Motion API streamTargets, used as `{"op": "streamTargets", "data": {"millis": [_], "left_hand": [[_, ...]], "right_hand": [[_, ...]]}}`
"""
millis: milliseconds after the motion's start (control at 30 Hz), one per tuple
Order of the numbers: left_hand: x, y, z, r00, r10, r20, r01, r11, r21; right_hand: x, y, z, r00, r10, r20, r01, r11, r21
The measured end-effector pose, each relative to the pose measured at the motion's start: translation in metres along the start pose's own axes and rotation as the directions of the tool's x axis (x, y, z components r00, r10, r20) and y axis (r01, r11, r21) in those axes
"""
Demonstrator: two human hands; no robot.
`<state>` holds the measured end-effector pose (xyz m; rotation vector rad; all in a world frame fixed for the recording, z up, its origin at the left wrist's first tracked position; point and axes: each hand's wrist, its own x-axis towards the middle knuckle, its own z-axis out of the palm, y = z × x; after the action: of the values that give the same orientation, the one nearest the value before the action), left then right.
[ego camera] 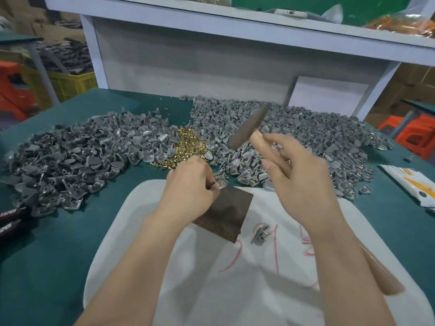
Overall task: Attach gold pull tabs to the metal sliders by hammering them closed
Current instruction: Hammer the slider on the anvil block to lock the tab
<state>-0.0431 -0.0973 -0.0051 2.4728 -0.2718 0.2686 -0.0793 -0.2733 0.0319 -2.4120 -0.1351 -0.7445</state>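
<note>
My left hand (191, 187) pinches a grey metal slider (221, 182) with a gold tab on it, held at the far edge of a dark metal block (226, 215). My right hand (303, 182) grips the wooden handle of a hammer (249, 125); its blurred head is raised above and beyond the block. A small heap of gold pull tabs (188, 144) lies between two large piles of grey sliders (77, 158) (306, 137). One finished slider (260, 234) lies on the white tray (122, 231).
The tray sits on a green tabletop (47, 255) with red writing on its floor. A white shelf unit (188, 62) stands behind the piles. Black tool handles (11, 220) lie at the left edge, a white packet (409, 184) at the right.
</note>
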Motion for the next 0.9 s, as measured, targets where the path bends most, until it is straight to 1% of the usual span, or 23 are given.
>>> {"op": "streamTargets", "data": {"millis": [33,67,100,167,200,233,267,300,367,400,433,467,500,533,567,633,700,733,767,800,833,867,900], "left_hand": [[0.0,-0.001,0.0,1.0,0.0,-0.022,-0.001,1.0,-0.022],[0.0,-0.002,0.001,0.999,-0.004,-0.038,0.003,0.999,-0.034],[0.0,-0.002,0.001,0.999,-0.01,-0.041,0.009,1.0,-0.03],[0.001,-0.001,0.0,1.0,-0.025,-0.019,0.025,1.0,-0.007],[0.002,0.0,0.0,0.999,-0.033,-0.008,0.033,0.999,-0.01],[0.001,0.0,0.0,0.999,-0.037,-0.005,0.037,0.999,-0.021],[0.001,-0.001,0.0,0.999,-0.039,-0.007,0.039,0.999,-0.032],[0.002,-0.001,0.001,0.999,-0.043,-0.012,0.042,0.998,-0.045],[0.002,-0.002,0.002,0.998,-0.068,-0.012,0.067,0.994,-0.083],[0.002,-0.002,0.002,0.997,-0.079,-0.008,0.078,0.993,-0.093],[0.002,-0.001,0.002,0.997,-0.082,-0.004,0.082,0.992,-0.095],[0.002,-0.001,0.001,0.997,-0.079,-0.002,0.079,0.993,-0.089],[0.001,0.0,0.0,0.997,-0.074,-0.001,0.073,0.994,-0.079],[0.001,0.001,-0.001,0.998,-0.068,-0.002,0.068,0.995,-0.073],[0.0,0.0,-0.001,0.998,-0.062,-0.006,0.061,0.996,-0.072],[0.0,-0.001,0.0,0.999,-0.052,-0.017,0.051,0.995,-0.08],[0.0,0.0,0.001,0.997,-0.074,-0.022,0.071,0.991,-0.112],[0.0,0.0,0.001,0.996,-0.091,-0.02,0.088,0.989,-0.121],[0.001,0.0,0.001,0.995,-0.099,-0.014,0.096,0.988,-0.119],[0.001,0.0,0.001,0.995,-0.095,-0.008,0.094,0.99,-0.108],[0.001,0.0,0.0,0.996,-0.085,-0.006,0.084,0.992,-0.092],[0.001,0.0,-0.001,0.997,-0.08,-0.009,0.079,0.993,-0.082],[0.001,0.0,-0.002,0.997,-0.08,-0.01,0.079,0.994,-0.081]], "right_hand": [[-0.001,-0.003,-0.001,0.999,-0.027,-0.045,0.028,0.999,0.031],[-0.002,-0.006,-0.002,0.998,-0.05,-0.036,0.051,0.998,0.033],[-0.003,-0.007,-0.002,0.997,-0.065,0.033,0.065,0.998,0.003],[-0.006,-0.007,0.002,0.966,-0.046,0.254,0.067,0.995,-0.072],[-0.007,-0.006,0.004,0.954,-0.027,0.299,0.064,0.992,-0.113],[-0.007,-0.006,0.004,0.961,-0.025,0.276,0.066,0.988,-0.14],[-0.007,-0.006,0.004,0.978,-0.042,0.204,0.074,0.986,-0.151],[-0.006,-0.008,0.004,0.994,-0.062,0.094,0.074,0.989,-0.126],[-0.004,-0.01,0.0,0.992,-0.058,-0.109,0.061,0.998,0.024],[-0.003,-0.01,-0.002,0.99,-0.054,-0.13,0.062,0.996,0.06],[-0.003,-0.01,-0.003,0.996,-0.063,-0.059,0.065,0.997,0.032],[-0.005,-0.011,-0.002,0.995,-0.06,0.084,0.062,0.998,-0.028],[-0.008,-0.01,0.0,0.973,-0.044,0.227,0.065,0.994,-0.086],[-0.01,-0.01,0.002,0.955,-0.023,0.297,0.066,0.989,-0.135],[-0.01,-0.01,0.003,0.957,-0.024,0.288,0.076,0.982,-0.173],[-0.008,-0.013,0.005,0.988,-0.072,0.137,0.096,0.98,-0.174],[-0.006,-0.014,0.003,0.994,-0.086,-0.073,0.082,0.995,-0.054],[-0.006,-0.013,0.001,0.989,-0.081,-0.128,0.08,0.997,-0.008],[-0.005,-0.012,0.001,0.992,-0.079,-0.095,0.08,0.997,0.005],[-0.006,-0.011,0.002,0.997,-0.071,0.025,0.071,0.997,-0.004],[-0.007,-0.01,0.004,0.981,-0.052,0.186,0.059,0.998,-0.03],[-0.009,-0.008,0.007,0.952,-0.033,0.304,0.057,0.996,-0.071],[-0.009,-0.006,0.008,0.943,-0.02,0.331,0.065,0.99,-0.126]]}}
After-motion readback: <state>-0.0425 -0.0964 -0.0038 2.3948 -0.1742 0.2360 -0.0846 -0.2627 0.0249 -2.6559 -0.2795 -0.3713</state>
